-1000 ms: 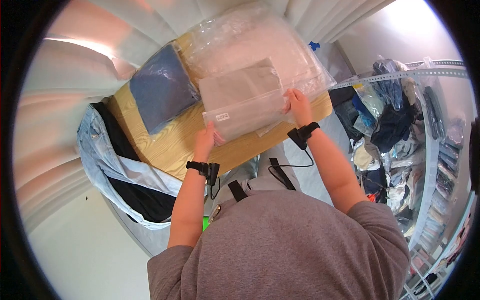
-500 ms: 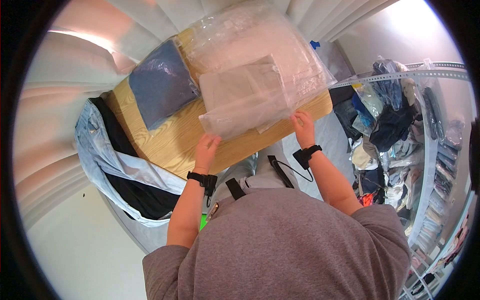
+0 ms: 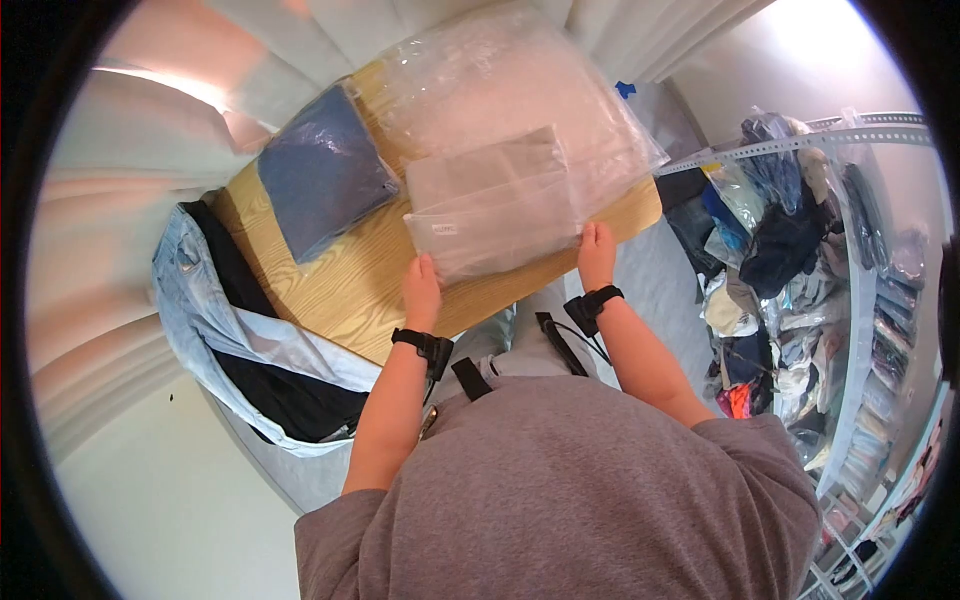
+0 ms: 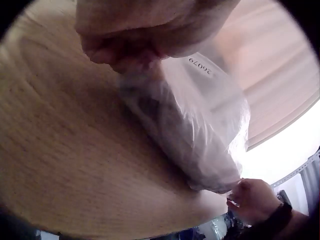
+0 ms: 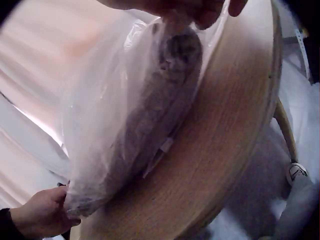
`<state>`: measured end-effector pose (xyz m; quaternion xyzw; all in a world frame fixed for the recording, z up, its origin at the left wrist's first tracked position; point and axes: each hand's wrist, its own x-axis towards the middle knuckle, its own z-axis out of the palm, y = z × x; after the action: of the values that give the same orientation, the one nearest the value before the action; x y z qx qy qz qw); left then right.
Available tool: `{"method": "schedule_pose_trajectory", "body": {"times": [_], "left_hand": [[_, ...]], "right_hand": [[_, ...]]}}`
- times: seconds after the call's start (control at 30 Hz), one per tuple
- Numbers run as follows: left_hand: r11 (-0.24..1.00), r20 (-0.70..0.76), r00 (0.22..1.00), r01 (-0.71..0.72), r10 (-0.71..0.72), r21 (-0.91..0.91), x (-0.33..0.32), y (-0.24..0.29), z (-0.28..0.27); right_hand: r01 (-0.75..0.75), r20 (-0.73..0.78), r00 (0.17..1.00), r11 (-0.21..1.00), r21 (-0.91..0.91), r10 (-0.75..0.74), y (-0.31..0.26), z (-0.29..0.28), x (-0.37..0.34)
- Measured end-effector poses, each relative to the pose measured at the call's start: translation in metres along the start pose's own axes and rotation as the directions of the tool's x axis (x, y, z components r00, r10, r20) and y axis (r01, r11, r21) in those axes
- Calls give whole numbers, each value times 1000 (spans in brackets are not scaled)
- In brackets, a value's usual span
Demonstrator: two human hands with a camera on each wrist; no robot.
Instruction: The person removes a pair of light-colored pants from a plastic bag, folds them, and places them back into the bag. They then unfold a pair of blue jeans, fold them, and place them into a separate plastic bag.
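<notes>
A folded grey-beige garment lies in a clear plastic bag (image 3: 490, 195) near the table's front edge, a small white number label on the bag's near part. My left hand (image 3: 422, 290) pinches the near left corner of the bag. At the near right corner, my right hand (image 3: 597, 255) grips the plastic between thumb and fingers. In the left wrist view the bag (image 4: 190, 130) stretches between both hands, its printed number upside down. Seen from the right wrist, the rolled fold of the garment (image 5: 150, 100) shows through the film.
A blue bagged garment (image 3: 322, 175) lies to the left on the wooden table (image 3: 345, 310). Behind, a stack of large clear bags (image 3: 500, 80) covers the far side. Light blue jeans (image 3: 200, 290) hang at the left edge. Shelves of bagged clothes (image 3: 790, 270) stand at right.
Both hands released the bag's near edge, drew back with fingers spread, then took hold of its near corners. The right hand is now lower than at first; the bag's near flap has settled flatter.
</notes>
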<state>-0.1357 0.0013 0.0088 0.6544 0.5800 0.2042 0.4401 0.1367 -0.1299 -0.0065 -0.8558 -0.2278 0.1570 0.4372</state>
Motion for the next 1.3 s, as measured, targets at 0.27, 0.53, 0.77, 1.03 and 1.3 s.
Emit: {"method": "schedule_pose_trajectory", "body": {"times": [0.27, 0.53, 0.77, 1.03, 1.3], "left_hand": [[998, 41, 997, 64, -63, -10, 0, 11, -5], [995, 47, 994, 93, -95, 30, 7, 13, -5], [993, 75, 991, 117, -115, -26, 12, 7, -6], [989, -46, 992, 121, -117, 89, 9, 14, -6], [424, 406, 669, -725, 623, 543, 27, 80, 15]], "right_hand": [[271, -7, 962, 957, -102, -273, -71, -11, 12], [80, 177, 984, 953, -292, -28, -52, 6, 60], [-52, 27, 998, 966, -254, 61, -71, 1, 46], [787, 480, 615, 445, -428, -626, -93, 24, -4], [735, 483, 677, 477, -483, -555, -94, 30, 15]]}}
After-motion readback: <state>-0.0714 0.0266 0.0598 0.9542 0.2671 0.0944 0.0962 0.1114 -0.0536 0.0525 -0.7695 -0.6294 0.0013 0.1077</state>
